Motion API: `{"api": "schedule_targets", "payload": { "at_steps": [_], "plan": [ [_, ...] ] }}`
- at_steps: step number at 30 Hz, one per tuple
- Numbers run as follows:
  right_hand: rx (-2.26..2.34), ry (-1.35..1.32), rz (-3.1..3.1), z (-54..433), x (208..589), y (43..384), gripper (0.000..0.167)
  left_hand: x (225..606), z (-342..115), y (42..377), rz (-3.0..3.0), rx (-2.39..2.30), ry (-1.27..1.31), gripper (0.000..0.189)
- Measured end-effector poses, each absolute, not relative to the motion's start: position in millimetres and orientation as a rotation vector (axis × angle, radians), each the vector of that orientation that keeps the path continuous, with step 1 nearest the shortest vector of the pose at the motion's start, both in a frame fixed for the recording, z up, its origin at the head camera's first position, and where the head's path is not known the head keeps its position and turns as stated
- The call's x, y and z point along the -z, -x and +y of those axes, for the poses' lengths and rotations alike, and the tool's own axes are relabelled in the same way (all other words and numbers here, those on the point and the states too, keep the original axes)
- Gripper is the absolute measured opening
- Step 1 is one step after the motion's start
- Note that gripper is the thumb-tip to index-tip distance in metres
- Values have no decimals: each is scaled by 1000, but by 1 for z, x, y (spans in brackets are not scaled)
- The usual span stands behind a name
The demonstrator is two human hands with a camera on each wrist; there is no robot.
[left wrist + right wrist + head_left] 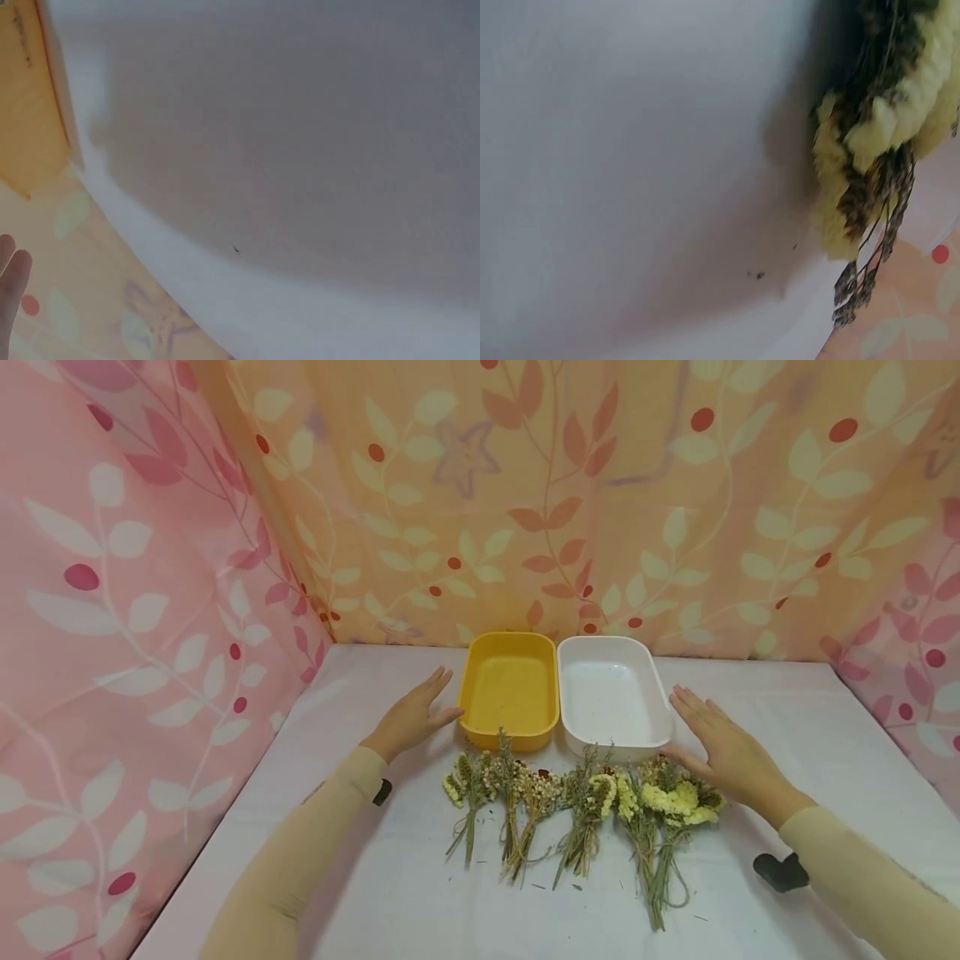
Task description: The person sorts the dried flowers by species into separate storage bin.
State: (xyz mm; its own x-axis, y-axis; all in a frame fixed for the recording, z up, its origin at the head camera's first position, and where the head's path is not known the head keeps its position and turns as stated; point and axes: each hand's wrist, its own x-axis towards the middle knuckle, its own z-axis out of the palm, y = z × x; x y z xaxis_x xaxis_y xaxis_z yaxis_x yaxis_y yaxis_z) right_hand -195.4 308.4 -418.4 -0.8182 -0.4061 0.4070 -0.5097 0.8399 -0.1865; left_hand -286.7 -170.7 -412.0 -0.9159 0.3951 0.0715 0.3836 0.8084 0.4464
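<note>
I can drop from above into the yellow tray (510, 689) or the white tray (609, 689), but their rims sit too close for me to pass between. A row of dried flower bundles (581, 818) blocks my low front approach; patterned cloth (465, 527) walls off the back. Bare table (847, 735) gives me room outside both hands (727, 756).

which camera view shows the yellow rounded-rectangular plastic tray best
The head view: the yellow rounded-rectangular plastic tray appears nearly whole there, with its rim and inside visible. The left wrist view catches only a cropped part at its upper left edge; the right wrist view doesn't show it.
</note>
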Motion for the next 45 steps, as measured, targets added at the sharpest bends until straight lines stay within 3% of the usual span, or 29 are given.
{"api": "schedule_targets", "payload": {
  "at_steps": [12, 26, 45],
  "plan": [
    [-484, -719, -2649, 287, 413, 179, 80, 411, -168, 280, 2861, -950, -468, 83],
    [-544, -705, -2619, 259, 412, 165, 76, 418, -161, 278, 2842, -1170, -437, 63],
    [-787, -791, -2465, 207, 420, 141, 63, 421, -155, 276, 2601, -1557, -131, 54]
  ]
}}
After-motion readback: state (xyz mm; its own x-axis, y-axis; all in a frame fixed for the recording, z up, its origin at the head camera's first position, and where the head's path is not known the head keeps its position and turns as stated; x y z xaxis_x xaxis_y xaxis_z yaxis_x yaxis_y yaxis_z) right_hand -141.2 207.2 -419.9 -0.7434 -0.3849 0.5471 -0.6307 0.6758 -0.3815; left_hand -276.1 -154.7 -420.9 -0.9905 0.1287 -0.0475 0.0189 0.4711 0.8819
